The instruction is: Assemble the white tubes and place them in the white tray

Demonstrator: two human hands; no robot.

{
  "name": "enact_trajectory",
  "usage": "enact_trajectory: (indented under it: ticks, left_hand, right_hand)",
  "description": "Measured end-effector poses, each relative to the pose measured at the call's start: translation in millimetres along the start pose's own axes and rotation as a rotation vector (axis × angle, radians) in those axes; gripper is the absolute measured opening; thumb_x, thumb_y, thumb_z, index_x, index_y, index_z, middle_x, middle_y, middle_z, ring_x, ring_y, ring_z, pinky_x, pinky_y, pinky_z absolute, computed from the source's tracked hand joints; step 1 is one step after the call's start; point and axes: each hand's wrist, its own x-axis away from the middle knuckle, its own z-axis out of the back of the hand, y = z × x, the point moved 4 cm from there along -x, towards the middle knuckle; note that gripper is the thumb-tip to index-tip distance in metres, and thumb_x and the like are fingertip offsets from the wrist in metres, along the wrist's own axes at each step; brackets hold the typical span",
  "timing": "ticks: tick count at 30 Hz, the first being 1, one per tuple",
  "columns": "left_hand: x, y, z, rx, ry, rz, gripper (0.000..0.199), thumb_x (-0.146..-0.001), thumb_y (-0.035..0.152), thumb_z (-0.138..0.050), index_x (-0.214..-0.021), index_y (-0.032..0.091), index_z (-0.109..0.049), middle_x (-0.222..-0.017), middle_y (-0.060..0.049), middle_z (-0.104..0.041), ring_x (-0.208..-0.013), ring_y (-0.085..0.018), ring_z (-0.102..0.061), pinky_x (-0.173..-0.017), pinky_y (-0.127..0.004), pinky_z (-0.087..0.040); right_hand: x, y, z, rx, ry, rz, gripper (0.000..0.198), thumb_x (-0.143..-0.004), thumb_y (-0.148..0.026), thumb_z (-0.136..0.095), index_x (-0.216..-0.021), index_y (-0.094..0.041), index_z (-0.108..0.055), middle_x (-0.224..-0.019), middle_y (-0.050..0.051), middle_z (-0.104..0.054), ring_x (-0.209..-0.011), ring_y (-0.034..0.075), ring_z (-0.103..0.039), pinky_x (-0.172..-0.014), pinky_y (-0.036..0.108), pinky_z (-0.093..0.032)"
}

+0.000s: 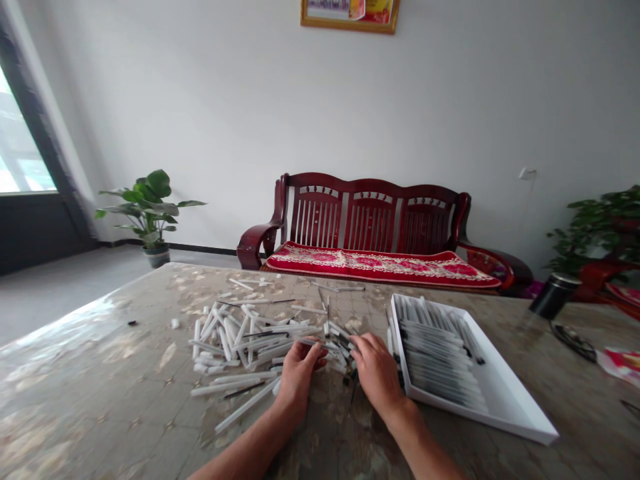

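Bare forearms (250,443) end in the left hand (298,373) and right hand (375,368), fingers partly curled, any grip unclear; on the surface (125,413), loose white tubes (230,337) lie left of both, a part-filled tray (507,397) right.

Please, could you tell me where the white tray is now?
In the head view, the white tray lies on the table, just to the right of the person's right hand.
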Motion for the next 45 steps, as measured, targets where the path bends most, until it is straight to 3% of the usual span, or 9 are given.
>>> enact_trajectory:
  ticks: [5,12,18,29,40,45]
  left_hand:
    - [-0.5,-1.5,-1.0,0.07,0.0,0.024,0.049,-0.047,0.047,-0.09,-0.078,0.017,-0.067,-0.071,0.001,-0.069,-0.069,-0.015,-0.066,-0.064,-0.025,-0.051]
    - [0.7,0.3,-2.2,0.086,-0.016,0.024,0.048,-0.046,0.046,-0.091,-0.076,0.017,-0.066,-0.069,0.0,-0.07,-0.067,-0.015,-0.067,-0.064,-0.026,-0.052]
    - [1.2,1.0,-2.1,0.041,-0.013,0.025,0.047,-0.046,0.046,-0.091,-0.074,0.016,-0.067,-0.067,0.0,-0.07,-0.064,-0.014,-0.066,-0.062,-0.025,-0.052]
    - [2.2,-1.7,-2.5,0.054,-0.011,0.037,0.048,-0.048,0.046,-0.09,-0.078,0.017,-0.066,-0.069,0.0,-0.071,-0.067,-0.014,-0.066,-0.064,-0.024,-0.052]
    - [1.2,2.3,-3.8,-0.018,-0.033,-0.043,0.046,-0.051,0.048,-0.088,-0.077,0.017,-0.065,-0.066,-0.001,-0.07,-0.064,-0.017,-0.067,-0.062,-0.027,-0.053]
    - [3.1,2.0,-4.3,0.008,-0.044,-0.022,0.046,-0.05,0.047,-0.089,-0.077,0.017,-0.066,-0.067,-0.001,-0.07,-0.065,-0.016,-0.067,-0.063,-0.026,-0.053]
  right_hand:
    - [1.1,-7.9,6.1,-0.011,0.07,0.098,0.029,-0.08,-0.007,-0.07,-0.1,-0.028,-0.073,-0.093,0.003,-0.072,-0.094,0.026,-0.062,-0.082,0.036,-0.046]
    - [4.9,-7.7,-2.8,-0.162,0.076,0.135,0.031,-0.084,-0.005,-0.063,-0.105,-0.026,-0.071,-0.097,0.003,-0.071,-0.092,0.02,-0.067,-0.083,0.029,-0.05]
    - [6.6,-10.0,-1.7,-0.107,0.06,0.156,0.032,-0.084,-0.005,-0.062,-0.104,-0.027,-0.072,-0.092,0.003,-0.07,-0.09,0.02,-0.067,-0.08,0.029,-0.051]
    - [7.9,9.0,-16.3,-0.412,0.032,0.038,0.033,-0.084,-0.004,-0.054,-0.103,-0.024,-0.071,-0.099,0.003,-0.07,-0.096,0.019,-0.067,-0.086,0.028,-0.052]
    - [9.9,-5.3,-5.4,-0.228,0.072,0.141,0.037,-0.084,-0.003,-0.054,-0.106,-0.026,-0.072,-0.095,0.004,-0.069,-0.093,0.02,-0.065,-0.086,0.031,-0.053]
    - [9.7,-3.7,-6.8,-0.299,0.081,0.109,0.038,-0.083,-0.003,-0.052,-0.107,-0.025,-0.07,-0.098,0.005,-0.069,-0.095,0.021,-0.065,-0.088,0.032,-0.052]
